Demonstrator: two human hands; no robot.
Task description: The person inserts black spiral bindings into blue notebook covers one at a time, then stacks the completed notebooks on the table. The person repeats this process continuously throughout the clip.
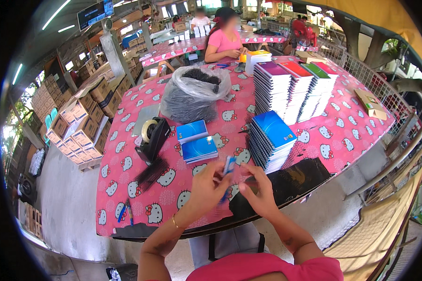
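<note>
Over the near edge of the table, my left hand (pixel 211 181) grips a thin blue notebook (pixel 229 166), held upright and nearly edge-on. Close against its right side is my right hand (pixel 259 191), fingers curled and slightly blurred; whatever they pinch is too small to make out. Beyond my hands lie two low piles of blue notebooks, a nearer pile (pixel 199 149) and a farther pile (pixel 192 130). To the right rises a tall stack of spiral-bound blue notebooks (pixel 273 136). Loose black binding coils (pixel 152 177) lie to the left of my left hand.
A black tape dispenser (pixel 152 140) and a plastic bag of black coils (pixel 192 96) stand farther back. Tall spiral notebook stacks (pixel 272 91) rise at right. Blue-handled tools (pixel 125 213) lie near left. A person in pink (pixel 225 40) works across the pink table (pixel 229 114).
</note>
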